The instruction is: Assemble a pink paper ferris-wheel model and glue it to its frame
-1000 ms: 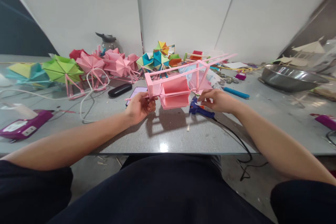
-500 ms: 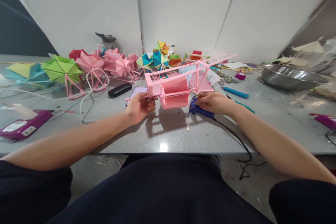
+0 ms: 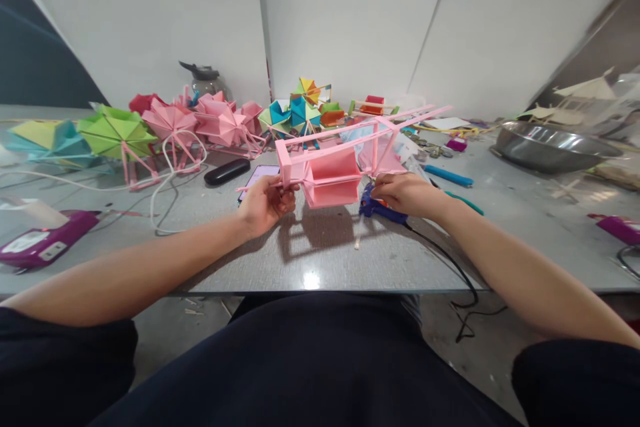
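Observation:
A pink model waterwheel (image 3: 333, 180), with folded paddles set in a long stick frame, is held tilted above the table. My left hand (image 3: 267, 203) pinches the left end of its frame, by the thin axle. At the wheel's right side, my right hand (image 3: 405, 193) has its fingers curled together near the axle's other end. What those fingertips grip is hidden. Right beneath them lies a blue glue gun (image 3: 385, 210) with a black cord; whether the fingers touch it I cannot tell. A phone (image 3: 257, 180) rests behind my left hand.
Several finished paper wheels, among them a green one (image 3: 117, 133), line the back left. A black case (image 3: 227, 172), a purple power strip (image 3: 50, 237) and a white cable lie left. To the right are a blue stick-like tool (image 3: 449, 175) and a steel basin (image 3: 550, 147).
The view has shifted very slightly. Both hands and the pink waterwheel keep practically the same position.

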The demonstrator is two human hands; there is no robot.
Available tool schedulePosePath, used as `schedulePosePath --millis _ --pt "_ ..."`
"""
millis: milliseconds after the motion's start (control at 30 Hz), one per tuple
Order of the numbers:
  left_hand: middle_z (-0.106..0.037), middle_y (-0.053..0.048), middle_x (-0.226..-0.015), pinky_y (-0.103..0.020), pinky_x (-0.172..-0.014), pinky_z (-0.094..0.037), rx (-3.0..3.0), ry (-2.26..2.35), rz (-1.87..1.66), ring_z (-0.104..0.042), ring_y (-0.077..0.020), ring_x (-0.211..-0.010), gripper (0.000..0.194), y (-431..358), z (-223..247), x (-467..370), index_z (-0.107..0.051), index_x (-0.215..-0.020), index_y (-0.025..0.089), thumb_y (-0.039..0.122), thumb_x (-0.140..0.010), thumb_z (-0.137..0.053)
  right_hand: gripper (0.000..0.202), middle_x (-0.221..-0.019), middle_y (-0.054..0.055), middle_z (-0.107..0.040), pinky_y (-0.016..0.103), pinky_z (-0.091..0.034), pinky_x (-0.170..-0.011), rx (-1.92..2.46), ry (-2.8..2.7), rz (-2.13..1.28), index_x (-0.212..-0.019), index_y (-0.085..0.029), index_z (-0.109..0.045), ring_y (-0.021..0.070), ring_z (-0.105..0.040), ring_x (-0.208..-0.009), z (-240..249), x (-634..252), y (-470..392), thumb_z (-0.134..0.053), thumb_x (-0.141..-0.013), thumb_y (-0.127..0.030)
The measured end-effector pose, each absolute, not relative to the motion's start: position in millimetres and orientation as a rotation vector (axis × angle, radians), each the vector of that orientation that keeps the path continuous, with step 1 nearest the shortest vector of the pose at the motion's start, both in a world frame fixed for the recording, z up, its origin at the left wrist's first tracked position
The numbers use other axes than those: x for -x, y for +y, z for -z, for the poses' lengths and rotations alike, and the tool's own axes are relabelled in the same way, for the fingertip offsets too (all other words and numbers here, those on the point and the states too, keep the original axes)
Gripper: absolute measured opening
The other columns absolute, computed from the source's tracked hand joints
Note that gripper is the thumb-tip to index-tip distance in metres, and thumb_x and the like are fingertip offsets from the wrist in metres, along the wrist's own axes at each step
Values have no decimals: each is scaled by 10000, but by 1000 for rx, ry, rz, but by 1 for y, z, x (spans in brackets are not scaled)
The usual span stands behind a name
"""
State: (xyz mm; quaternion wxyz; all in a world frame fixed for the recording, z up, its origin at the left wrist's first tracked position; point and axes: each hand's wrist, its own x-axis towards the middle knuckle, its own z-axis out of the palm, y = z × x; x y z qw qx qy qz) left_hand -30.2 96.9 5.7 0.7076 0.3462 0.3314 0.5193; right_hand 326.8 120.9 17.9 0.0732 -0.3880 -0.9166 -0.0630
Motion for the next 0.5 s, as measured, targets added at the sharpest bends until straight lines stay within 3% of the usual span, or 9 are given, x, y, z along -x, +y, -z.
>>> schedulePosePath --millis 167,300,500 --pt "-512 -41 -527 -237 -454 -388 -759 728 -1144 -415 -126 -465 307 96 -6 30 -715 -738 93 238 -910 -505 289 -1139 99 -807 389 -540 -894 1317 -2639 155 -1063 -265 -837 280 -755 -1012 -20 -322 114 -561 -1027 -343" --pt "-508 -41 -523 -237 -442 -379 -759 735 -1155 -402 -126 -460 338 96 -6 29 -714 -725 89 224 -914 -469 247 -976 66 -816 346 -506 -787 1688 -2464 116 -964 -257 -828 244 -720 -895 -16 -312 113 -650 -977 -428" --pt "-493 -41 -518 -231 -438 -385 -760 743 -1161 -399 -123 -452 392 96 -8 28 -722 -704 74 213 -935 -439 213 -806 26 -793 309 -450 -632 1915 -2231 -206 -894 -244 -823 175 -649 -682 -10 -305 118 -698 -921 -415"
